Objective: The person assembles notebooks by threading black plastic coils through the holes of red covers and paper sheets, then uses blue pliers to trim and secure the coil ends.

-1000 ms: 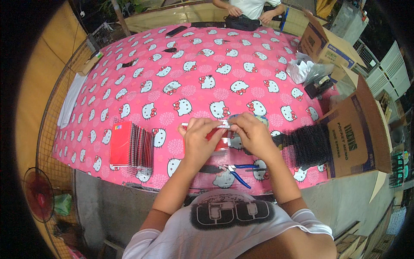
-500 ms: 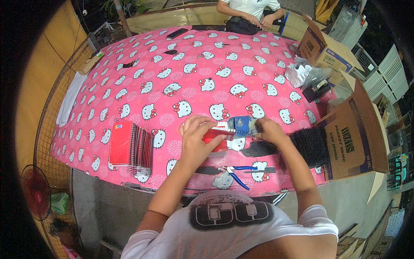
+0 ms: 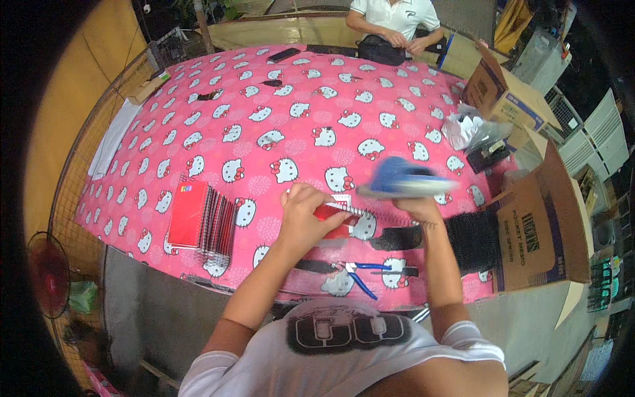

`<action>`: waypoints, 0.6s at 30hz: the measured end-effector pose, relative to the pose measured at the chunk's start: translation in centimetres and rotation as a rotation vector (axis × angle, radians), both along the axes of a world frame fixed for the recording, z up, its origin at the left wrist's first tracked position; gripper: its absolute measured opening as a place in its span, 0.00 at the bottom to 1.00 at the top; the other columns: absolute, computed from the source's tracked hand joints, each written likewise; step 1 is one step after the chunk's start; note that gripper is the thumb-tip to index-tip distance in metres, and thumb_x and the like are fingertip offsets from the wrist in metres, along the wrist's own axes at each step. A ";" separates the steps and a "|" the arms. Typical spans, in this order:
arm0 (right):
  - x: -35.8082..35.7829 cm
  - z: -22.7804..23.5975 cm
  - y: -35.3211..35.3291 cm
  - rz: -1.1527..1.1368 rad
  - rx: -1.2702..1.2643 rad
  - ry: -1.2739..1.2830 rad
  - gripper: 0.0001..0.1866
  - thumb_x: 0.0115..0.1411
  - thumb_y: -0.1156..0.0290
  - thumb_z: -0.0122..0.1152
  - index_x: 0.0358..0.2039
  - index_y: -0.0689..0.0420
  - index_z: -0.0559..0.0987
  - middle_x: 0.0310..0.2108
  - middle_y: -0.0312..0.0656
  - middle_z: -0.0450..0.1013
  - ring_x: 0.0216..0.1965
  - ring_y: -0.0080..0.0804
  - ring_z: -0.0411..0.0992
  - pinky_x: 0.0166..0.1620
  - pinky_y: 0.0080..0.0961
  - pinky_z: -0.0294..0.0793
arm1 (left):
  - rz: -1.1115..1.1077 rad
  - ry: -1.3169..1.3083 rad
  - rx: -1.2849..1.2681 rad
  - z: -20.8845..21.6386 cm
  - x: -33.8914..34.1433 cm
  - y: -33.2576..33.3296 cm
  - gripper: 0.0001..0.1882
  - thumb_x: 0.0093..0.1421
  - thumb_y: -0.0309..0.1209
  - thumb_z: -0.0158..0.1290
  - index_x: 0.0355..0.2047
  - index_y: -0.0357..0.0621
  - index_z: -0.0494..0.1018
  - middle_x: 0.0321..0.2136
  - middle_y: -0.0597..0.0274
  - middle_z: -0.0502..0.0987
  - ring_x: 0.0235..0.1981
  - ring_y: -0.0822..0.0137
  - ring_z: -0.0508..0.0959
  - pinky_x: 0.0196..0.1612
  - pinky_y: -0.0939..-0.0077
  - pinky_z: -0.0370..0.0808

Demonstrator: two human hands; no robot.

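My left hand (image 3: 307, 210) is closed on a small red notebook (image 3: 338, 229) against the table, its fingers across the cover and punched white edge. A dark wire spiral (image 3: 390, 217) runs from the notebook's edge toward my right hand (image 3: 418, 210). That hand is closed on a blue thing with a pale edge (image 3: 407, 178), raised above the cloth; motion blur hides its kind, and it covers some fingertips. Blue-handled pliers (image 3: 360, 278) lie near the front edge. To the left stands a row of red spiral notebooks (image 3: 198, 221).
Black wire spirals (image 3: 471, 233) lie in a pile at the right, beside an open cardboard box (image 3: 546, 221). Another box (image 3: 506, 99) and crumpled clear plastic (image 3: 466, 129) are behind it. A phone (image 3: 284, 55) lies far off; a person (image 3: 397, 30) sits across the pink tablecloth (image 3: 258, 155).
My right hand has lifted the blue thing and turned it, drawing away from the notebook; the spiral now shows between them. My left hand stays on the notebook. The view has shifted slightly.
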State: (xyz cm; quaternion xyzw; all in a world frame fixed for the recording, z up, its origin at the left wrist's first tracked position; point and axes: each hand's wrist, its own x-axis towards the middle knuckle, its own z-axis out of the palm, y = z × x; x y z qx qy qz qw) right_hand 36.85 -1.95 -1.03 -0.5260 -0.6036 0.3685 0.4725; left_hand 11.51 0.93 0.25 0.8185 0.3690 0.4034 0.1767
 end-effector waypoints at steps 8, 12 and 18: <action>0.1 -1.1 1.9 0.017 0.133 -0.027 0.24 0.38 0.79 0.64 0.41 0.59 0.74 0.28 0.37 0.75 0.30 0.27 0.73 0.36 0.28 0.72 | 0.015 -0.097 0.057 0.6 -0.3 0.6 0.25 0.39 0.31 0.68 0.40 0.43 0.74 0.35 0.56 0.75 0.40 0.59 0.74 0.44 0.65 0.71; -1.1 -0.6 4.0 -0.031 0.111 -0.501 0.23 0.40 0.79 0.64 0.40 0.56 0.74 0.30 0.42 0.75 0.33 0.34 0.75 0.36 0.30 0.72 | 0.078 -0.103 0.058 -0.3 -2.4 0.7 0.28 0.40 0.29 0.68 0.43 0.41 0.72 0.41 0.56 0.73 0.43 0.60 0.74 0.45 0.67 0.73; -2.2 -0.5 4.7 -0.104 0.124 -0.575 0.18 0.39 0.78 0.66 0.34 0.58 0.75 0.30 0.36 0.73 0.31 0.27 0.71 0.37 0.26 0.71 | -0.063 -0.579 -0.526 -3.1 -2.5 0.4 0.28 0.48 0.21 0.63 0.49 0.38 0.66 0.43 0.61 0.70 0.48 0.71 0.70 0.50 0.76 0.71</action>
